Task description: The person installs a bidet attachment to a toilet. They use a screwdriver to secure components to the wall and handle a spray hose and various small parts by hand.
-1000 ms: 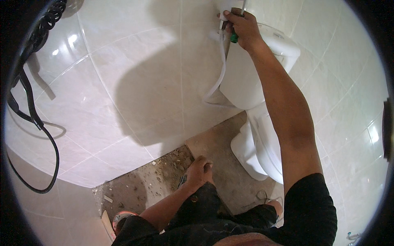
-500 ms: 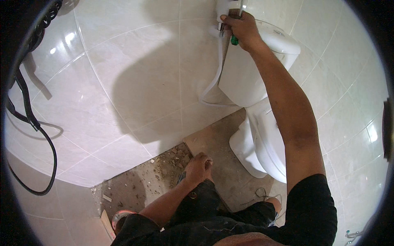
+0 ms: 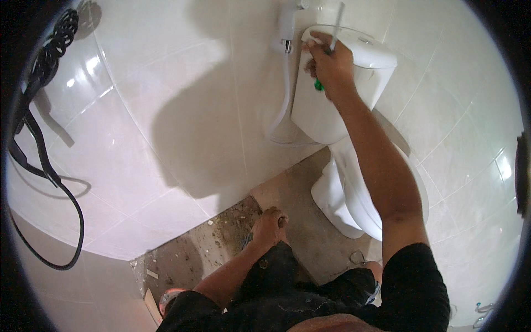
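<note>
My right hand [image 3: 330, 62] is closed around a screwdriver [image 3: 338, 26], in front of the toilet tank's upper left corner. Its thin shaft points up past my fingers, and a bit of green handle shows below them. The white tank [image 3: 313, 105] stands behind the hand. To the left of the hand, a white bidet sprayer [image 3: 286, 23] is mounted on the tiled wall, with a pale hose [image 3: 285, 105] hanging from it. My left hand [image 3: 269, 227] rests at my knee with curled fingers; whether anything is inside them is hidden.
The toilet bowl [image 3: 332, 205] sits below the tank, partly behind my right arm. Broken bits and dirt lie on a rough floor strip [image 3: 193, 249] along the wall. A coiled black cable [image 3: 55, 50] hangs at the left. A small metal fixture [image 3: 484, 312] shows at the lower right.
My right hand has moved down and away from the sprayer, carrying the screwdriver to the front of the tank. My left hand has stayed at the knee. The view has shifted slightly.
</note>
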Action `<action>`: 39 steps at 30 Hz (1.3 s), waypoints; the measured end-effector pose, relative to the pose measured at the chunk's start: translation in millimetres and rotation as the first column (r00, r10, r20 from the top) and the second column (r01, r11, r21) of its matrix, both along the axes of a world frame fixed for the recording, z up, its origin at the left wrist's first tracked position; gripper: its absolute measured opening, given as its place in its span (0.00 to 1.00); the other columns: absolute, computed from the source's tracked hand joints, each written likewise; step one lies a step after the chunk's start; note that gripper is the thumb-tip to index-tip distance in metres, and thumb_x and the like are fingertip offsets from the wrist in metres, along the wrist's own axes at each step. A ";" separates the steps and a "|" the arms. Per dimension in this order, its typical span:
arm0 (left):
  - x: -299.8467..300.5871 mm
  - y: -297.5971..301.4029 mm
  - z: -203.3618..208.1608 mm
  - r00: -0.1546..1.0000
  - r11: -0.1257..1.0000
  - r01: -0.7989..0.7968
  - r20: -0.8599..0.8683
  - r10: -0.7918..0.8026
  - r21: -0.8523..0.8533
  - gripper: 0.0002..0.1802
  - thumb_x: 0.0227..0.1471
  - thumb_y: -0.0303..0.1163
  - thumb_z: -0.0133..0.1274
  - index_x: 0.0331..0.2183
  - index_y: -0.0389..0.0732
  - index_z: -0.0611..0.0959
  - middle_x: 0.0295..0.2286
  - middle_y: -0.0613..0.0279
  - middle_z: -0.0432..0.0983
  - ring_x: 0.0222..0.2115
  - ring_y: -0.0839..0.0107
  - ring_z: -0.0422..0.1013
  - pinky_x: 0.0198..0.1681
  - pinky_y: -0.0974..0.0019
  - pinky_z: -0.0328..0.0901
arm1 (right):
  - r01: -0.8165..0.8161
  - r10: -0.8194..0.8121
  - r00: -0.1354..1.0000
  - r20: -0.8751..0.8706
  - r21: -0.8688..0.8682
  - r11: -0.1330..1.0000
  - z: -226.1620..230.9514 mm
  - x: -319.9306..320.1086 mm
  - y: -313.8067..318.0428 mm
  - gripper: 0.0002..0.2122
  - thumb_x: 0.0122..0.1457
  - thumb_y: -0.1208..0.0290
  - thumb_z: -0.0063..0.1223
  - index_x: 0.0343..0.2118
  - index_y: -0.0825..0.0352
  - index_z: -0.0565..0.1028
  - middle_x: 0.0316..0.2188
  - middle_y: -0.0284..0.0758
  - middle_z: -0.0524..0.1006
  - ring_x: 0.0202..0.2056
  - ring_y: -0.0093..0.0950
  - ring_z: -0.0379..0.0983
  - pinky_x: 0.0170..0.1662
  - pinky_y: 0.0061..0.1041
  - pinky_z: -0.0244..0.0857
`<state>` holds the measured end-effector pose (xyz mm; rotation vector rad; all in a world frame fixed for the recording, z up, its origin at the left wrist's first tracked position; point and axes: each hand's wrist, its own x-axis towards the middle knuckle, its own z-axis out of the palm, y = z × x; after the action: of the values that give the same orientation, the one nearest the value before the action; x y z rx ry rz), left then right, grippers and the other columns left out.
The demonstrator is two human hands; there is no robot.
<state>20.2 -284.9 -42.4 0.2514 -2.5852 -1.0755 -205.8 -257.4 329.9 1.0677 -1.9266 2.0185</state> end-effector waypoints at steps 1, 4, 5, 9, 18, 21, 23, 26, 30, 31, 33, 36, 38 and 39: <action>0.3 1.3 7.8 1.000 1.000 0.010 0.013 -0.010 -0.008 0.07 0.53 0.28 0.56 0.34 0.36 0.83 0.35 0.47 0.76 0.38 0.47 0.74 0.43 0.49 0.68 | -0.013 0.015 0.998 0.055 -0.027 1.000 -6.8 14.5 18.4 0.10 0.65 0.72 0.55 0.47 0.69 0.77 0.26 0.33 0.78 0.21 0.21 0.70 0.22 0.22 0.63; -0.5 -1.0 1.6 1.000 1.000 -0.013 -0.012 0.013 0.000 0.08 0.52 0.29 0.56 0.35 0.36 0.83 0.36 0.46 0.76 0.39 0.46 0.75 0.44 0.48 0.68 | -0.042 -0.018 0.982 0.188 0.313 0.949 -52.8 49.1 67.7 0.08 0.64 0.72 0.53 0.42 0.68 0.78 0.25 0.32 0.77 0.21 0.19 0.69 0.22 0.21 0.63; 2.0 -4.7 -7.6 0.999 0.999 -0.034 -0.017 0.034 0.011 0.09 0.52 0.29 0.57 0.35 0.35 0.83 0.37 0.45 0.76 0.40 0.45 0.75 0.44 0.48 0.68 | -0.062 -0.048 0.974 0.224 0.461 0.885 -81.2 61.4 80.4 0.07 0.64 0.72 0.52 0.41 0.68 0.78 0.25 0.32 0.77 0.21 0.18 0.69 0.22 0.20 0.63; -12.9 -3.2 -15.7 0.987 0.993 -0.121 0.109 0.121 -0.006 0.12 0.50 0.30 0.58 0.37 0.36 0.83 0.39 0.42 0.77 0.41 0.42 0.74 0.45 0.48 0.68 | -0.167 0.023 0.980 0.196 0.760 0.628 -223.9 88.9 162.7 0.17 0.59 0.61 0.57 0.40 0.73 0.75 0.29 0.50 0.77 0.33 0.44 0.74 0.39 0.43 0.66; -69.5 -42.9 33.8 0.926 0.935 -0.316 -0.161 0.341 0.163 0.12 0.52 0.29 0.58 0.39 0.34 0.82 0.38 0.43 0.78 0.38 0.47 0.76 0.44 0.54 0.70 | -0.147 -0.427 0.859 0.283 0.935 0.322 -499.4 136.0 280.7 0.18 0.57 0.71 0.59 0.50 0.72 0.75 0.46 0.51 0.75 0.47 0.45 0.75 0.50 0.43 0.69; -115.3 -69.5 116.1 0.775 0.939 -0.332 -0.543 0.324 0.087 0.14 0.57 0.30 0.57 0.44 0.34 0.80 0.38 0.45 0.78 0.40 0.52 0.76 0.45 0.53 0.70 | -0.190 -0.555 0.764 0.329 0.937 0.294 -501.7 144.4 282.8 0.21 0.57 0.70 0.60 0.53 0.71 0.74 0.51 0.52 0.73 0.52 0.48 0.73 0.55 0.45 0.68; -141.4 -80.1 180.1 0.730 0.949 -0.302 -0.620 0.289 0.087 0.17 0.58 0.31 0.57 0.47 0.32 0.78 0.39 0.46 0.78 0.40 0.53 0.76 0.46 0.52 0.70 | -0.183 -0.570 0.773 0.279 0.958 0.220 -510.8 142.7 284.2 0.22 0.58 0.68 0.60 0.55 0.71 0.73 0.54 0.53 0.72 0.55 0.49 0.70 0.57 0.45 0.67; -170.1 -87.4 236.2 0.791 0.966 -0.254 -0.564 0.239 0.054 0.24 0.56 0.34 0.60 0.52 0.33 0.76 0.42 0.48 0.78 0.41 0.56 0.76 0.46 0.55 0.71 | -0.093 -0.402 0.904 0.142 0.986 0.138 -506.5 133.9 271.0 0.27 0.61 0.66 0.58 0.62 0.67 0.65 0.60 0.53 0.64 0.61 0.50 0.62 0.64 0.44 0.57; -164.7 -75.5 228.2 0.704 0.931 -0.366 -0.654 0.276 -0.002 0.35 0.53 0.34 0.64 0.59 0.35 0.70 0.50 0.47 0.72 0.48 0.56 0.72 0.51 0.54 0.69 | 0.257 -0.223 0.965 -0.141 0.694 0.673 -339.4 83.1 148.5 0.25 0.63 0.65 0.54 0.62 0.66 0.63 0.60 0.52 0.63 0.60 0.51 0.59 0.64 0.44 0.54; -155.4 -64.7 213.6 0.719 0.944 -0.325 -0.637 0.280 0.047 0.39 0.50 0.31 0.65 0.60 0.36 0.66 0.54 0.46 0.65 0.53 0.55 0.67 0.55 0.52 0.65 | 0.313 -0.211 0.946 -0.248 0.511 0.801 -262.9 64.9 117.4 0.19 0.64 0.67 0.53 0.55 0.68 0.67 0.52 0.51 0.69 0.53 0.51 0.66 0.57 0.46 0.60; -131.3 -43.7 178.3 0.702 0.932 -0.362 -0.653 0.282 0.013 0.37 0.50 0.28 0.64 0.59 0.38 0.67 0.53 0.49 0.64 0.54 0.55 0.66 0.54 0.52 0.66 | 0.338 -0.258 0.842 -0.474 0.090 0.937 -126.1 28.3 60.8 0.10 0.64 0.68 0.52 0.42 0.69 0.75 0.38 0.50 0.76 0.41 0.54 0.71 0.46 0.49 0.65; -89.4 -14.5 128.0 0.801 0.965 -0.235 -0.540 0.259 0.114 0.32 0.51 0.27 0.62 0.57 0.42 0.70 0.54 0.52 0.65 0.54 0.56 0.66 0.53 0.52 0.66 | 0.406 -0.264 0.728 -0.633 0.089 0.909 4.5 -26.5 7.0 0.17 0.62 0.61 0.58 0.41 0.74 0.77 0.36 0.45 0.80 0.37 0.40 0.77 0.45 0.37 0.71; -66.3 -18.2 108.7 0.843 0.964 -0.216 -0.468 0.264 0.154 0.29 0.52 0.27 0.61 0.56 0.43 0.72 0.53 0.52 0.66 0.53 0.57 0.68 0.53 0.52 0.66 | 0.237 -0.141 0.945 -0.296 0.316 0.919 47.2 -30.0 -21.3 0.20 0.60 0.58 0.61 0.41 0.75 0.77 0.37 0.44 0.80 0.37 0.36 0.77 0.45 0.35 0.70; -56.9 -20.1 102.1 0.858 0.960 -0.206 -0.438 0.270 0.188 0.28 0.53 0.26 0.60 0.55 0.43 0.73 0.53 0.52 0.67 0.52 0.57 0.68 0.52 0.53 0.67 | 0.205 -0.093 0.947 -0.308 0.353 0.913 52.6 -34.1 -30.8 0.18 0.59 0.61 0.59 0.38 0.76 0.77 0.35 0.48 0.80 0.37 0.39 0.78 0.43 0.38 0.70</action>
<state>-36.7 -305.0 59.7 0.2992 -2.0038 -1.0669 -239.9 -288.1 382.5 1.1698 -2.2096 1.3497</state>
